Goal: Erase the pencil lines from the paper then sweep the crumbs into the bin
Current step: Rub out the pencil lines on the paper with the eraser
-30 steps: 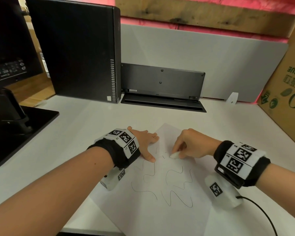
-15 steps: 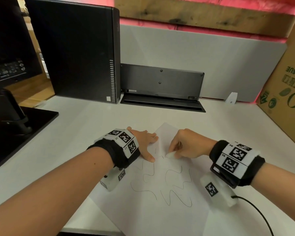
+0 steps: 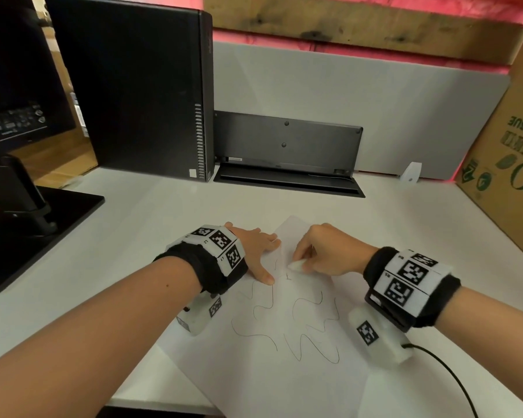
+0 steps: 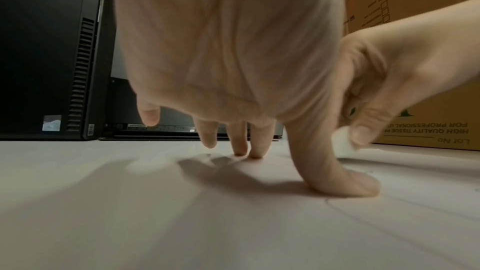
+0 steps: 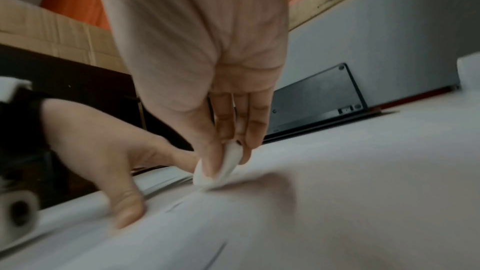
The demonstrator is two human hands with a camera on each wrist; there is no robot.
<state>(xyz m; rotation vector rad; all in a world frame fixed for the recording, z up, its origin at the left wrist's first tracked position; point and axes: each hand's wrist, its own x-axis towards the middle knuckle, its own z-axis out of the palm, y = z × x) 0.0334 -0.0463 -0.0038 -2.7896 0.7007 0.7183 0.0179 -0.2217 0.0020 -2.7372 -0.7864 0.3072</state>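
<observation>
So the right hand point(image 3: 329, 251) is pinching a small white eraser point(image 3: 296, 264) between thumb and fingertips, with the eraser's tip pressed down on the paper point(image 3: 284, 372) near its far end. The right wrist view shows that same eraser point(image 5: 221, 168) right at the paper surface, bit blurry there. The left hand point(image 3: 255, 251) is spread flat, fingers straight, thumb point(image 4: 345, 180) and fingertips pushing down on the left part of the sheet, just left of the eraser. The two hands are close together but not touching.

The paper lies at an angle on the white tabletop point(image 3: 133, 236), its near corner reaching the tabletop's near edge. Wavy pencil lines point(image 3: 308, 333) cover the middle of the sheet, on the near side of both hands.

Far left there's a black computer tower point(image 3: 133, 86), plus a monitor stand point(image 3: 21, 206) at the left edge. A cardboard box point(image 3: 511, 176) stands on the right.
</observation>
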